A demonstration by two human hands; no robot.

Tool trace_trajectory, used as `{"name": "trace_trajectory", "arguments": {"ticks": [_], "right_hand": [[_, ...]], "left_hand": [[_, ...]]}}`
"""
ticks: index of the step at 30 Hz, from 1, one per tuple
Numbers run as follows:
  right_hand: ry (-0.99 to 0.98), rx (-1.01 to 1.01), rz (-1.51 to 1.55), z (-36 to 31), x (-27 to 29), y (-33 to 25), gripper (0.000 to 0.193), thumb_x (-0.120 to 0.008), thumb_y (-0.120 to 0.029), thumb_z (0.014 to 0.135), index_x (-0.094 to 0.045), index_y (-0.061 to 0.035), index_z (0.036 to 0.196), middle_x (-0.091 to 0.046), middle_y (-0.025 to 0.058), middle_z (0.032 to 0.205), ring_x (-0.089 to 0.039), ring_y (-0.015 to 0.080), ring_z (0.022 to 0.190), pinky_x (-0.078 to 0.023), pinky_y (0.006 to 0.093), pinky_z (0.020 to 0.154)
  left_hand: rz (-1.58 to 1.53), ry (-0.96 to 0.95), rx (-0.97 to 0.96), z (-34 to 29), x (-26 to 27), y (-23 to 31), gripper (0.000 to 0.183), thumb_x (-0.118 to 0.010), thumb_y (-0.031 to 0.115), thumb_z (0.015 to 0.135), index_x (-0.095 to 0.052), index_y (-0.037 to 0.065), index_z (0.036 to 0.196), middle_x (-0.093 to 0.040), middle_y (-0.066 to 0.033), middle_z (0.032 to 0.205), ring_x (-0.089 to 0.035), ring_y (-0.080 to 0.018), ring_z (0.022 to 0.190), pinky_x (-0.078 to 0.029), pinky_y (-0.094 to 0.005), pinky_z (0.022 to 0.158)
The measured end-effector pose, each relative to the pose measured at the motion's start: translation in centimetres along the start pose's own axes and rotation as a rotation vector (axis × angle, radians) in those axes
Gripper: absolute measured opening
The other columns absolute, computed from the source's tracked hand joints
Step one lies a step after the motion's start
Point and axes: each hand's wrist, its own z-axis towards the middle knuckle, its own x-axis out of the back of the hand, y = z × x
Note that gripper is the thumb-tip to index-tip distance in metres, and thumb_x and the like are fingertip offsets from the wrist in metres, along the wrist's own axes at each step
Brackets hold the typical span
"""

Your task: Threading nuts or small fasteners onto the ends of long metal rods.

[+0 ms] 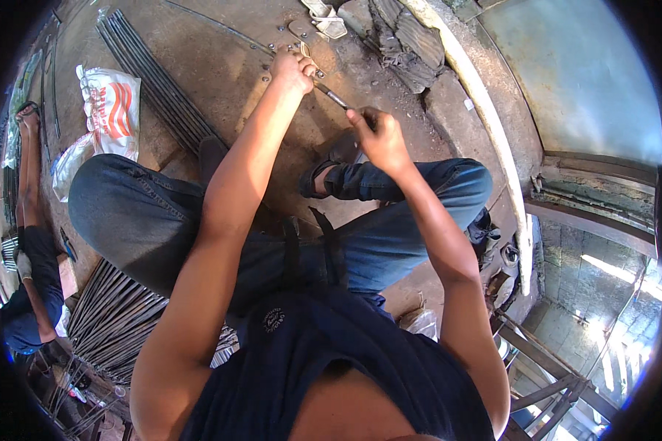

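Rod (332, 95) slants far left to near right, clamped in your left grip (293, 71) and right grip (379, 136). Slack left hold could let it twist; a swing might scatter metal bits (265, 79).

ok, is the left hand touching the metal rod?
Touching: the head view shows the left hand closed around the metal rod, which emerges on both sides.

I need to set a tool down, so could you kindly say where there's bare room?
Bare floor lies between the dark rod bundle and the left hand. Small metal pieces crowd that hand; the white sack crowds the bundle's left side.
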Motion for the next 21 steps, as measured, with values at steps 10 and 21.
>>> {"name": "trace_trajectory", "arguments": {"ticks": [10,21], "right_hand": [[0.138,0.427,-0.591,-0.5,0.1,0.6,0.028,-0.062,-0.028,0.091,-0.055,-0.0011,0.087,-0.06,0.0205,0.072,-0.066,0.0398,0.068,-0.053,0.0489,0.057],[-0.152,0.012,0.056,0.3,1.2,0.1,0.041,-0.062,-0.044,0.091,-0.056,-0.0036,0.084,-0.057,0.0108,0.071,-0.064,0.0285,0.059,-0.054,0.0402,0.055]], "left_hand": [[0.065,0.047,0.011,0.1,0.3,-0.2,0.042,-0.038,0.044,0.1,-0.043,0.012,0.074,-0.039,0.001,0.057,-0.031,-0.0113,0.041,-0.017,-0.0251,0.038],[0.037,0.021,0.047,0.5,0.5,-0.2,0.044,-0.038,0.045,0.101,-0.041,0.012,0.072,-0.039,0.0009,0.058,-0.03,-0.0121,0.04,-0.017,-0.0259,0.038]]}}
